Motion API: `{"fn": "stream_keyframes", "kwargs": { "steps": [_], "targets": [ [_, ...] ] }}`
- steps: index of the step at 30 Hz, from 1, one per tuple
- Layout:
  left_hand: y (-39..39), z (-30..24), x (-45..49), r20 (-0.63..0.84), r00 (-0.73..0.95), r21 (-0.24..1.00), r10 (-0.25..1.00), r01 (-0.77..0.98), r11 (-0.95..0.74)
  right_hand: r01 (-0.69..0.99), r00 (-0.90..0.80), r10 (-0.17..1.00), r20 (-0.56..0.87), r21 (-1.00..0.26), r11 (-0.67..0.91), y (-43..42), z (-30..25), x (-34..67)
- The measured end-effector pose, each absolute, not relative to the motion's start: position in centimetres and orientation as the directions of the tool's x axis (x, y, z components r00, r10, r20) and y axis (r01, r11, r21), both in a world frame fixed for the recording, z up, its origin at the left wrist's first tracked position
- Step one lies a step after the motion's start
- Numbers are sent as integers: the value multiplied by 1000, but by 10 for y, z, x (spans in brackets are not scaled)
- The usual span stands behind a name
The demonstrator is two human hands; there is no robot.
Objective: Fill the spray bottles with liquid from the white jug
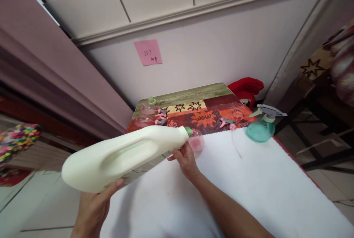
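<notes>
A large white plastic detergent bottle [127, 157] lies tilted nearly on its side above the table, its green spout [188, 131] pointing right. My left hand [96, 201] grips the wide base from below, thumb along the label side. At the neck, my right hand [184, 157] has its fingers curled beneath the bottle. Just past the spout stands a clear pink spray bottle [197, 142] without its head; whether liquid runs into it I cannot tell. A teal spray bottle [260, 130] with a grey trigger head stands to the right.
Pink-and-grey spray heads [161, 120] lie at the table's back left, beside clear pink bottles [149, 109]. Another spray head [228, 122] with a thin tube rests toward the right. A white sheet [229, 171] covers the near table. Behind rises a wall [207, 53] with a pink note [148, 52].
</notes>
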State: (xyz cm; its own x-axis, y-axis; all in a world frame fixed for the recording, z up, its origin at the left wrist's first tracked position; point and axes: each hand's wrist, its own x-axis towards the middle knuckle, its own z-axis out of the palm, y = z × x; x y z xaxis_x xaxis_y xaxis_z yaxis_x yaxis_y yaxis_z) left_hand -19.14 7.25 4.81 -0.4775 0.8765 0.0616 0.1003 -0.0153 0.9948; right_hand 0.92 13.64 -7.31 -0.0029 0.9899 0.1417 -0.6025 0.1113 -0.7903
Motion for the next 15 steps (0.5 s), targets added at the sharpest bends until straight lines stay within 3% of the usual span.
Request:
{"fn": "stream_keyframes", "kwargs": {
  "steps": [15],
  "targets": [
    [72, 53, -190, 51, -455, 996, 889, 90, -11, -598, -8, 989, 147, -794, 114, 136, -72, 10]
  ]
}}
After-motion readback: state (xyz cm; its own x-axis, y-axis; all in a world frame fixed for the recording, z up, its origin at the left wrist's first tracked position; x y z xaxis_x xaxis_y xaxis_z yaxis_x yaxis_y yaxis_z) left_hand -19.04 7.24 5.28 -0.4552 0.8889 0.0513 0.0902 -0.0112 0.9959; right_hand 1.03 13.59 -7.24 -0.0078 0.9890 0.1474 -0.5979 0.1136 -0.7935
